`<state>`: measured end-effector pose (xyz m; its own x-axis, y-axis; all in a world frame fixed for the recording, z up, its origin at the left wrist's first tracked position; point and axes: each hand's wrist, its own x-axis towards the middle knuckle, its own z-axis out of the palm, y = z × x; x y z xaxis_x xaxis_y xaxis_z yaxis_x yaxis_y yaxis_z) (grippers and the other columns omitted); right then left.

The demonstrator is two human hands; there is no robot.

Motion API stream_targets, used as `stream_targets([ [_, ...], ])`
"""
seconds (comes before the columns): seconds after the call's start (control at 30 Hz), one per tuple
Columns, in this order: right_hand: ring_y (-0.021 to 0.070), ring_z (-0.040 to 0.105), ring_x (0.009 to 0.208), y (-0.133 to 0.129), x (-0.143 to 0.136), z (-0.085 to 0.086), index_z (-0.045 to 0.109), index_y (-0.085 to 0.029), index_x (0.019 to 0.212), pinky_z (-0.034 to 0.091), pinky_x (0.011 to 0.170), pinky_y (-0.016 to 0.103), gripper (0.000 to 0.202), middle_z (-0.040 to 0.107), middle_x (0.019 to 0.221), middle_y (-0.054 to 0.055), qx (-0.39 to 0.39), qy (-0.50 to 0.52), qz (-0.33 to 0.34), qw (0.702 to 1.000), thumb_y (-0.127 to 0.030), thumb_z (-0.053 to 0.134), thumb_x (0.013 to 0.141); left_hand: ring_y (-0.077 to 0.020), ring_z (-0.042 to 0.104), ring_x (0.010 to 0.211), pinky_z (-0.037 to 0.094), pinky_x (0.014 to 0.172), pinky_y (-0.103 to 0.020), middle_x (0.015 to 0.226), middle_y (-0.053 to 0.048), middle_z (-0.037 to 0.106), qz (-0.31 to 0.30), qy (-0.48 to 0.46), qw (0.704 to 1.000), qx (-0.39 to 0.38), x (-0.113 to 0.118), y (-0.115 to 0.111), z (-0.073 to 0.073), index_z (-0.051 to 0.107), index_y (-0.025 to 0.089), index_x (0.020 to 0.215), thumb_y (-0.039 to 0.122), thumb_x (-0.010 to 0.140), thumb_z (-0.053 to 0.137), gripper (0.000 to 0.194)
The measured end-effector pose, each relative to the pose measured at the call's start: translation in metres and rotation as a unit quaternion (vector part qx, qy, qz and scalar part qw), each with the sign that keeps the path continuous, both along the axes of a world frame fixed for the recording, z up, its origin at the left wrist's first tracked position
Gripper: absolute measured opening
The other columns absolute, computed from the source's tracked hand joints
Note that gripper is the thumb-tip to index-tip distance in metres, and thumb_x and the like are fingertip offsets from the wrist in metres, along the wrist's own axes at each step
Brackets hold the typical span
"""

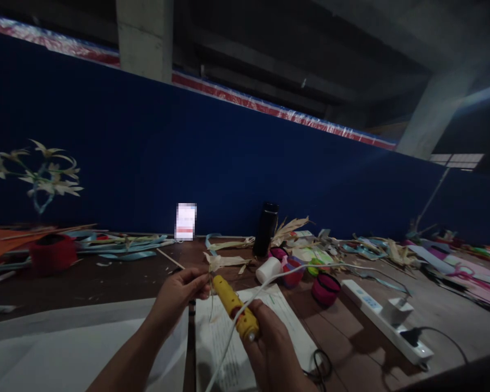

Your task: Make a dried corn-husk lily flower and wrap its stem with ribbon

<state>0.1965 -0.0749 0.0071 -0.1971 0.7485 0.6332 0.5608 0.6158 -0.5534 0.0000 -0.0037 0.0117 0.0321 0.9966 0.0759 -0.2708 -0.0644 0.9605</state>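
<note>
Near the middle of the head view, my left hand (pixel 183 288) is closed, thumb against fingers, on a thin stick (pixel 170 258). Pale dried-husk petals (pixel 224 261) show just beyond the fingertips; whether they are fixed to the stick is hard to make out. My right hand (pixel 271 337) wraps round a yellow glue gun (pixel 232 302), a tube-shaped tool with a red part and a whitish stub at its rear. Its front end points up and left, close to my left fingertips and the husk. A white cable (pixel 286 275) crosses in front of the tool.
Printed paper (pixel 212 354) lies below my hands. Behind stand a lit phone (pixel 185 222), a black bottle (pixel 266 228) and a white roll (pixel 268 270). A power strip (pixel 386 321) sits right, a red roll (pixel 53 255) and husk flowers (pixel 49 174) left.
</note>
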Motion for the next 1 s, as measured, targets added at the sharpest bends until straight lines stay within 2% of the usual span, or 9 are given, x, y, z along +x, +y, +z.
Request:
stream_targets([
  [0.37,0.0157,0.055,0.068,0.0005,0.0012,-0.0012,0.053,-0.019,0.094,0.044,0.059,0.023,0.027,0.058,0.077,0.003,-0.014,-0.034,0.001,0.999,-0.008,0.05,0.069,-0.0099,0.055,0.051,0.043,0.051,-0.02,0.057,0.001,0.063,0.005,0.003,1.0,-0.006,-0.0003,0.0021,-0.0023,0.065,0.014,0.072,0.036,0.063,0.073,0.025],
  [0.73,0.0155,0.056,0.068,-0.0024,0.0028,0.0045,0.052,-0.02,0.094,0.043,0.061,0.024,0.029,0.059,0.078,0.002,-0.011,-0.019,-0.005,1.0,-0.006,0.046,0.069,-0.0077,0.055,0.052,0.043,0.052,-0.017,0.059,0.001,0.063,-0.013,-0.007,1.0,0.003,-0.0015,0.0012,-0.0023,0.066,0.015,0.074,0.034,0.065,0.072,0.023],
  [1.0,0.0154,0.055,0.07,-0.0006,0.0006,-0.004,0.051,-0.021,0.096,0.043,0.063,0.025,0.032,0.057,0.08,0.001,-0.015,-0.02,-0.004,1.0,-0.005,0.048,0.068,-0.0079,0.053,0.051,0.043,0.05,-0.018,0.056,0.001,0.062,0.007,-0.011,1.0,0.004,0.0017,-0.0004,0.0006,0.064,0.014,0.068,0.035,0.062,0.074,0.024],
])
